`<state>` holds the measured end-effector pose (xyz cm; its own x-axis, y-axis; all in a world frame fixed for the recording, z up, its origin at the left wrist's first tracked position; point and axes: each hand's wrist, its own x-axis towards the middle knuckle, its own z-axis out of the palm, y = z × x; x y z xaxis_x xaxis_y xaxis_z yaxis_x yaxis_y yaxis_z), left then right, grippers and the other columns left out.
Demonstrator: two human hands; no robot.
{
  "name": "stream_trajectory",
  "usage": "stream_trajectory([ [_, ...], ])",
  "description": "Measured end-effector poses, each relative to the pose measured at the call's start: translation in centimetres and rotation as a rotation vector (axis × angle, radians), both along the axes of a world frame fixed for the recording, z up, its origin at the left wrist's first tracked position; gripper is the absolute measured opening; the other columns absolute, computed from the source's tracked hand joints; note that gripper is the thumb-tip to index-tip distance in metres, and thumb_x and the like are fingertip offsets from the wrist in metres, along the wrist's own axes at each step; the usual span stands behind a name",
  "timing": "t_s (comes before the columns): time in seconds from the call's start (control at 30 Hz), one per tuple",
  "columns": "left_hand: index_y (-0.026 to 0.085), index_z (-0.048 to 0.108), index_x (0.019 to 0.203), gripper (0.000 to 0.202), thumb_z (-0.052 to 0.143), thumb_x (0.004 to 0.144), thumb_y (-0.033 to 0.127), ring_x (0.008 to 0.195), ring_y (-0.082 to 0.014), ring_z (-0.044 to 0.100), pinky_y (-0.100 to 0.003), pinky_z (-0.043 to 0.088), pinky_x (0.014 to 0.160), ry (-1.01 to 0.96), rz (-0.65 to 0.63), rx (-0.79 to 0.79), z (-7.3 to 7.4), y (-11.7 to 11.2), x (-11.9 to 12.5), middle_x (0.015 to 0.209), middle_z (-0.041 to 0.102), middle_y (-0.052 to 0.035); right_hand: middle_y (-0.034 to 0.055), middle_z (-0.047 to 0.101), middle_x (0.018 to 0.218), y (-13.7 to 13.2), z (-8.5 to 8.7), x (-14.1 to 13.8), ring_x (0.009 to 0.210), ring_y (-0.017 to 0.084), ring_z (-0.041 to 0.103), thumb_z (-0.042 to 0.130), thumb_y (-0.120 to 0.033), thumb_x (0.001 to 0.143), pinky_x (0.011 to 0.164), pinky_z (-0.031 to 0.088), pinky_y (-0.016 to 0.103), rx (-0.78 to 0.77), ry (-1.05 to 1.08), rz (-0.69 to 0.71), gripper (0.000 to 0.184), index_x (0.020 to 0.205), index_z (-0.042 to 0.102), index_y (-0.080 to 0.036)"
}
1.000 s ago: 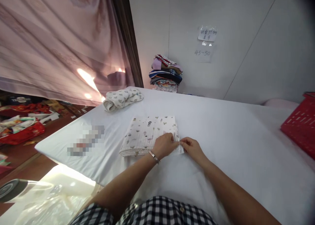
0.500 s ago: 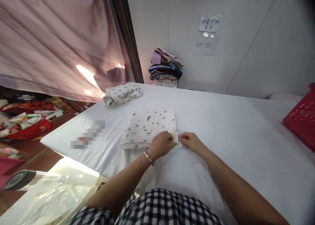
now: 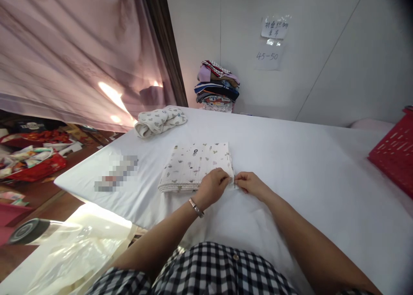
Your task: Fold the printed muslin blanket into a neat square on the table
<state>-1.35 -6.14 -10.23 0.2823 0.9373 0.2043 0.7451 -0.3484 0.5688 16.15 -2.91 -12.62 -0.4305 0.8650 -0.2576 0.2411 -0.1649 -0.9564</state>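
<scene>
A white cloth (image 3: 193,163) with small printed shapes lies folded into a thick rectangle on the white-covered table. My left hand (image 3: 214,184), with a bracelet at the wrist, is closed at the cloth's near right corner, pinching its edge between thumb and fingers. Just to the right, my right hand (image 3: 251,184) is also closed, its thumb and forefinger pinching the layers at the same corner. The fingertips of both hands are a small gap apart. The corner itself is partly hidden by the fingers.
Another patterned cloth (image 3: 160,121), bunched up, lies at the table's far left. A pixelated item (image 3: 116,174) is nearer. A stack of folded fabrics (image 3: 217,86) stands by the wall. On the right is a red basket (image 3: 393,153); at lower left, a clear bottle with dark cap (image 3: 27,231).
Both hands stay at the near right corner, with small finger movements. The left fingertips have drawn up slightly and the corner's edge has shifted a little. The view has tilted slightly.
</scene>
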Motion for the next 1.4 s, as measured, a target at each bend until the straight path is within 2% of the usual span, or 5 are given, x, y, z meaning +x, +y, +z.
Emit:
stream_trajectory([
  [0.23, 0.018, 0.060, 0.077, 0.022, 0.041, 0.087, 0.026, 0.082, -0.0157, 0.051, -0.028, 0.039, 0.073, 0.138, 0.001, 0.054, -0.6, -1.0, 0.8, 0.082, 0.057, -0.0045, -0.0079, 0.042, 0.040, 0.2, -0.3, 0.2, 0.037, 0.006, 0.033, 0.056, -0.027, 0.067, 0.041, 0.024, 0.020, -0.044, 0.025, 0.004, 0.012, 0.070, 0.057, -0.016],
  [0.43, 0.019, 0.057, 0.084, 0.015, 0.057, 0.078, 0.033, 0.086, -0.0186, 0.049, -0.029, 0.039, 0.071, 0.198, 0.003, 0.092, -0.8, -1.2, 0.8, 0.088, 0.056, -0.0041, -0.0074, 0.043, 0.041, 0.2, -0.3, 0.1, 0.038, 0.006, 0.034, 0.057, -0.028, 0.067, 0.040, 0.024, 0.020, -0.072, 0.062, -0.003, 0.014, 0.072, 0.058, -0.015],
  [0.73, 0.018, 0.054, 0.070, 0.021, 0.046, 0.082, 0.034, 0.061, -0.0097, 0.047, -0.023, 0.035, 0.058, -0.116, 0.133, -0.105, -0.4, 0.0, -0.1, 0.067, 0.054, 0.0020, -0.0067, 0.045, 0.043, 0.4, 0.9, 1.2, 0.035, 0.005, 0.036, 0.057, -0.027, 0.069, 0.036, 0.020, 0.019, -0.100, -0.013, 0.030, 0.012, 0.071, 0.057, -0.016],
  [1.03, 0.018, 0.054, 0.069, 0.020, 0.046, 0.081, 0.032, 0.066, -0.0107, 0.047, -0.023, 0.036, 0.060, -0.096, 0.125, -0.091, -0.4, -0.4, 0.1, 0.069, 0.054, 0.0008, -0.0053, 0.046, 0.044, -0.2, 0.8, 0.6, 0.035, 0.005, 0.039, 0.059, -0.029, 0.070, 0.035, 0.023, 0.019, -0.051, -0.147, 0.072, 0.013, 0.070, 0.060, -0.016],
  [1.4, 0.018, 0.052, 0.070, 0.017, 0.044, 0.083, 0.026, 0.073, -0.0125, 0.048, -0.025, 0.037, 0.066, -0.013, 0.073, 0.023, -0.5, -0.8, 0.3, 0.074, 0.053, -0.0008, -0.0058, 0.046, 0.043, -0.2, 0.3, 0.1, 0.035, 0.005, 0.037, 0.058, -0.033, 0.071, 0.036, 0.021, 0.019, -0.056, -0.045, 0.005, 0.018, 0.068, 0.056, -0.016],
])
